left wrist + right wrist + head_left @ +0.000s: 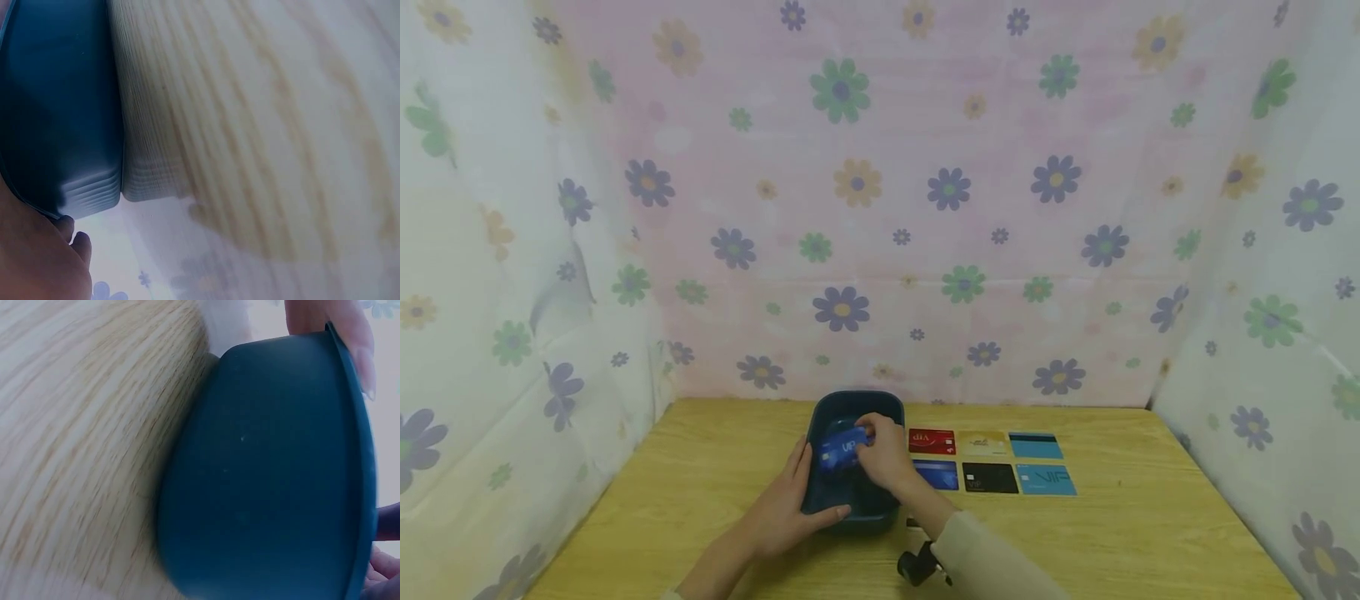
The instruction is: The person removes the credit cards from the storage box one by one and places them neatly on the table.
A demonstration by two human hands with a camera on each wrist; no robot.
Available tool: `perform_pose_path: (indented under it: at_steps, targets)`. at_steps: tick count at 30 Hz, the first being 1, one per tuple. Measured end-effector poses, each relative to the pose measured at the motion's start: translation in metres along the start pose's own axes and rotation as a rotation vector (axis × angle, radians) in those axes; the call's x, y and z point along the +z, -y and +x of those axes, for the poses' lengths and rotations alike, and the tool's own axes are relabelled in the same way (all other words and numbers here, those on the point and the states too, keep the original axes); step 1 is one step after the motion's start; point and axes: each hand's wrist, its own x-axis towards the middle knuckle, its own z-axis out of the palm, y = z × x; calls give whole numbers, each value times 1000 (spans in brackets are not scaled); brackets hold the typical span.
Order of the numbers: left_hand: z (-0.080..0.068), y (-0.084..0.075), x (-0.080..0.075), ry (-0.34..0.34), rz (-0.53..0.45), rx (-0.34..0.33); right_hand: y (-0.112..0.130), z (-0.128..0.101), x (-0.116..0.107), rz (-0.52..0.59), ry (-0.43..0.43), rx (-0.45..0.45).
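Note:
In the head view, my right hand (883,452) pinches a blue VIP card (841,450) by its right end, over the inside of a dark teal plastic bin (859,523). My left hand (781,508) holds the bin at its near left corner. Its fingers lie along the left side and its thumb is over the near rim. Left fingers (81,247) show beside the bin wall in the left wrist view. In the right wrist view, the left thumb (365,369) overlaps the rim, and the card is hidden behind the bin.
Two rows of cards lie right of the bin: red (932,442), gold (985,443) and light blue striped (1036,445) behind; blue (936,475), black (990,477) and light blue (1047,479) in front. A small black device (917,567) is by the right wrist. Floral curtains (895,275) surround the wooden table (1150,517).

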Motion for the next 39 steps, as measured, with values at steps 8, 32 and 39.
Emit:
perform_pose_path:
  at_steps: [8,32,39]
  targets:
    - [0,1,1,-10,9,18,5,-8,-11,40,51,36]
    - [1,4,2,-13,7,0,2,-21,-38,68,52,60]
    - [0,2,2,-16,5,1,1,-24,-44,105,47,94]
